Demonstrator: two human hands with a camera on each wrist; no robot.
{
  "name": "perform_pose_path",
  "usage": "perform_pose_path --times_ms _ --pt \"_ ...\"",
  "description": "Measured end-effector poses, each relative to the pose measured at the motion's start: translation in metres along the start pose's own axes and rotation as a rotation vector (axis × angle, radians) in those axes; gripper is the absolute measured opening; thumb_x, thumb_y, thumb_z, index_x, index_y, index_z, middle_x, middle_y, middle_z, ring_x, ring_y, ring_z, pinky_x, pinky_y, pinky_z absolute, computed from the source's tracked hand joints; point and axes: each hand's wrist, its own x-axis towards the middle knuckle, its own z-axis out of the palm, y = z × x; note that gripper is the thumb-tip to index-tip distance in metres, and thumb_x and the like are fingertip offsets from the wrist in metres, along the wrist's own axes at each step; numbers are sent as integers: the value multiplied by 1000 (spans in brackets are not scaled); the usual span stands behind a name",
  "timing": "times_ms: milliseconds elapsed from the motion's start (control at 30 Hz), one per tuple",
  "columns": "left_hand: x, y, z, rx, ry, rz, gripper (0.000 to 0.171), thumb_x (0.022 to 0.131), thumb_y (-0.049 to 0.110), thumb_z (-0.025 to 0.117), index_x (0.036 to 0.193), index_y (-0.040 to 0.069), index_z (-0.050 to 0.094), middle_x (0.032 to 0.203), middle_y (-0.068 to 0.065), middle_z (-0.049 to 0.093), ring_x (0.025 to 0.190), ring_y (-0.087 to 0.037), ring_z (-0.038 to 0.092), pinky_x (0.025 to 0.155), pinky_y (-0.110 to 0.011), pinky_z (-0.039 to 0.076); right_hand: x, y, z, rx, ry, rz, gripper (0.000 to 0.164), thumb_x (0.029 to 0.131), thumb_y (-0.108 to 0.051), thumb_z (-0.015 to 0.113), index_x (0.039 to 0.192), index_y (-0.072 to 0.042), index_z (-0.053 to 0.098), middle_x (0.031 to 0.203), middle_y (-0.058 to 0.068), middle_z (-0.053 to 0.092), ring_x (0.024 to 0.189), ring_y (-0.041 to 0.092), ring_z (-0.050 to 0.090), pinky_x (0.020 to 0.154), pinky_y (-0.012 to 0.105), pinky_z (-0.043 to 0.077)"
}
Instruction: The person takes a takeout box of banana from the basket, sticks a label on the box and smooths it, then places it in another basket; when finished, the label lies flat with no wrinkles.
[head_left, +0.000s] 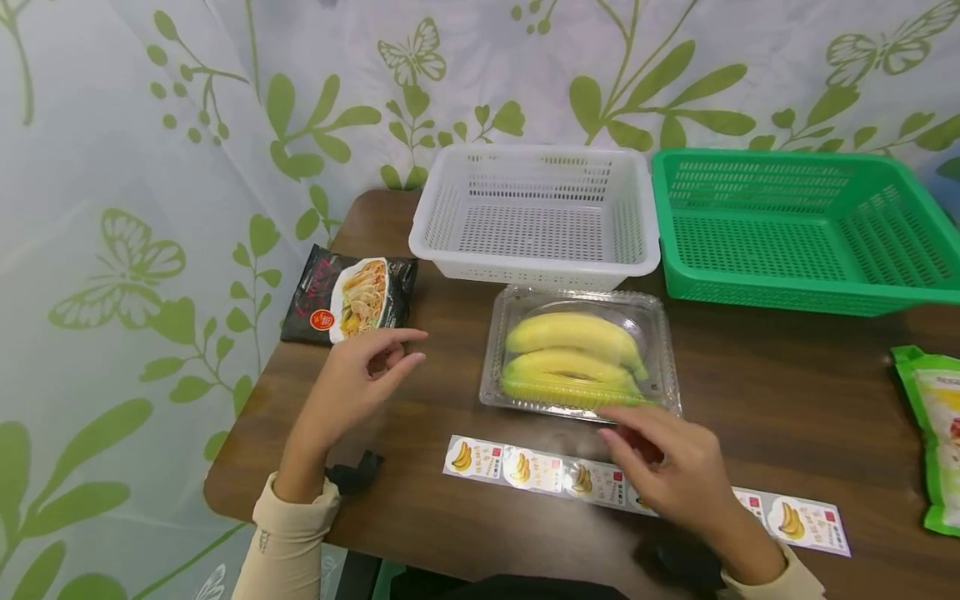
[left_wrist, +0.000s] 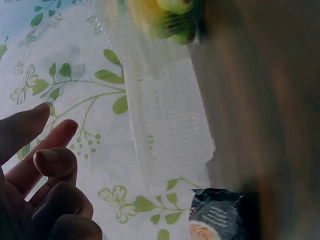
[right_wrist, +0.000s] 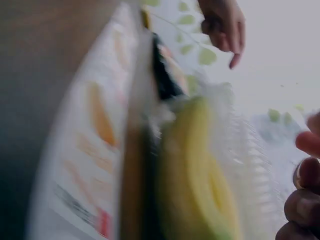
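Label strip (head_left: pixel 532 469) near, running left-right, partly beneath right hand (head_left: pixel 675 467). Left hand (head_left: pixel 352 379) well left. Both hands empty, loosely bent. Clear banana box (head_left: pixel 660 354) just far-left of right hand, the nearer one; long axis left-right.

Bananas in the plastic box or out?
In: in the head view, the bananas lie within the walls of the clear box.

The left hand (head_left: pixel 352 379), well apart from the right hand (head_left: pixel 675 467), stretches its thumb and forefinger toward it, tips parted and other fingers loosely curled, while the right hand's thumb and forefinger point back toward the left, slightly separated.
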Motion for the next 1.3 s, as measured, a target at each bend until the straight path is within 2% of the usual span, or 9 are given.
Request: perform_pose_path --times_ms 67,167,233,367,467,633,833,1033,1300 --pt "-6 1 5 22 -46 24 23 95 20 76 118 18 74 76 9 51 68 -9 49 60 -27 43 -6 2 11 28 -72 -22 29 103 -32 63 104 -7 76 76 -10 56 62 -1 44 52 12 36" --pt "-14 4 14 58 -135 71 21 94 24 77 114 18 75 75 11 49 68 -7 48 61 -27 43 -16 4 26 72 -151 -15 22 101 -31 67 109 -13 75 77 -14 54 64 0 46 55 12 38" --pt "-22 4 20 80 -189 78 20 95 29 76 112 19 76 75 13 48 67 -5 47 61 -26 42 -24 4 33 98 -190 5 19 99 -30 70 111 -16 75 79 -15 56 64 0 48 57 12 40" --pt "-42 3 31 88 -268 40 21 93 32 78 111 21 76 72 11 47 65 -3 43 59 -24 39 -37 4 41 128 -232 55 20 92 -24 78 111 -18 74 82 -18 58 64 -1 51 58 12 43" --pt "-50 3 39 92 -315 16 23 92 32 79 112 23 76 71 10 46 64 -2 41 59 -24 37 -41 5 43 146 -244 100 24 87 -18 83 110 -18 75 81 -19 55 62 -1 50 55 12 42" --pt "-47 7 49 59 -415 7 31 90 36 80 118 25 74 71 12 44 64 -3 40 61 -25 36 -43 9 44 156 -284 139 30 83 -14 85 111 -19 75 79 -19 52 60 -1 48 53 11 40" --pt "-44 -4 56 -88 -522 0 39 85 32 86 121 25 70 76 7 48 68 -4 43 63 -23 36 -44 10 42 36 -367 164 32 85 -31 86 114 -24 74 78 -16 54 64 -1 46 59 12 38" --pt "-43 -8 59 -84 -561 -38 38 84 31 87 117 25 69 74 8 45 67 -2 39 63 -22 34 -45 10 42 9 -419 192 34 85 -37 85 114 -26 73 78 -16 52 63 -2 44 58 11 35" --pt "-41 -7 59 -64 -562 -73 33 86 30 86 113 25 69 73 11 44 66 -3 39 63 -23 34 -45 8 42 -6 -444 214 37 83 -38 86 116 -30 73 79 -19 50 63 -4 42 56 10 32"
